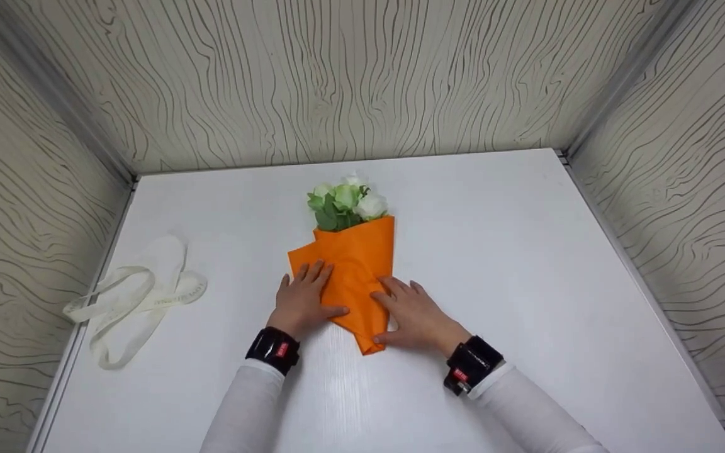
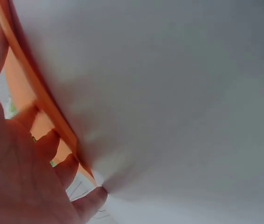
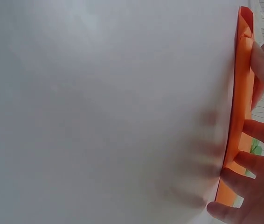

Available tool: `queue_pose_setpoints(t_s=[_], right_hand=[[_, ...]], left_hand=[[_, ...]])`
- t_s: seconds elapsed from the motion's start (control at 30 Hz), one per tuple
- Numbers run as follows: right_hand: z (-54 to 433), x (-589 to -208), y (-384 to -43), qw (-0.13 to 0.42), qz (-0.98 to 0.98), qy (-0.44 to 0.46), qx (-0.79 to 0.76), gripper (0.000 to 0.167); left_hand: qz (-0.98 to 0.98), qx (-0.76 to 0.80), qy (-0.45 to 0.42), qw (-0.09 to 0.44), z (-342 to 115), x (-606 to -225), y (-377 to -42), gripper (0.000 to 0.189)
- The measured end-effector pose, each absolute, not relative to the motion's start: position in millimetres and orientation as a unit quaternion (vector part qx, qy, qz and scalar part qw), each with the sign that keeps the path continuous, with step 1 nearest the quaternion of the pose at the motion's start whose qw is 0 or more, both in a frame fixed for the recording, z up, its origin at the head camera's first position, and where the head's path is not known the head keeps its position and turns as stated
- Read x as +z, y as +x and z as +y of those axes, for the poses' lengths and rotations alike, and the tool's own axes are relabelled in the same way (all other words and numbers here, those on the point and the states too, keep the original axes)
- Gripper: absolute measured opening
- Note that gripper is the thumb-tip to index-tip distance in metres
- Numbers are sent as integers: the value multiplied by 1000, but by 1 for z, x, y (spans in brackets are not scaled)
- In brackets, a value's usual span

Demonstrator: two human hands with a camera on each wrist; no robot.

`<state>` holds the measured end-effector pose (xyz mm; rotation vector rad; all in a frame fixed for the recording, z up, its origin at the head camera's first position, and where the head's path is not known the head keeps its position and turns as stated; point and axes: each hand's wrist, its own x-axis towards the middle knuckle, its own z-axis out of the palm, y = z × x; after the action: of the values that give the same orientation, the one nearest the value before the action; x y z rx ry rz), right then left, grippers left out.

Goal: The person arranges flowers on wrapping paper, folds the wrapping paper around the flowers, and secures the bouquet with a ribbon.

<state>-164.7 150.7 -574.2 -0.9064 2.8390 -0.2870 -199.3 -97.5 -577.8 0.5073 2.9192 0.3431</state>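
Left hand [image 1: 303,305] and right hand [image 1: 418,318] both rest fingers-splayed on the orange wrap [image 1: 357,258]; white table [image 1: 494,251], woodgrain-print walls [image 1: 337,82] around it.

One bouquet [image 1: 355,255] in orange wrap [image 1: 356,274], its white and pale-green flowers [image 1: 346,197] toward the patterned back wall [image 1: 337,82], lying on a white counter [image 1: 494,251]. Left grip [image 1: 304,302]: fingers spread over the wrap's left side. Right grip [image 1: 416,319]: touching its right edge (both bare, black bands [image 1: 272,350] at the wrists). One pale lettered ribbon [image 1: 177,299], loosely looped, left of the bouquet.
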Motion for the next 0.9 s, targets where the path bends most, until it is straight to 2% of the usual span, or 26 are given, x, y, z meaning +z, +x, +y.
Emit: queue_pose_setpoints(t_s=[0.1,0.23,0.5,0.73,0.9], right_hand=[[152,-575,-164,74,943,-307,-103,86],[153,-576,-163,68,942,-310,-107,87],[152,-577,-163,63,943,-311,-101,87],[152,-578,-164,72,944,-307,-101,88],[153,-578,-164,73,942,-310,-107,88]], left_hand=[[976,114,165,82,-98,-577,-200,96],[978,116,156,79,-97,-575,-203,90],[982,88,166,12,-92,-577,-221,72],[977,100,185,21,-91,-582,-232,69],[982,91,164,25,-94,-584,-245,71]])
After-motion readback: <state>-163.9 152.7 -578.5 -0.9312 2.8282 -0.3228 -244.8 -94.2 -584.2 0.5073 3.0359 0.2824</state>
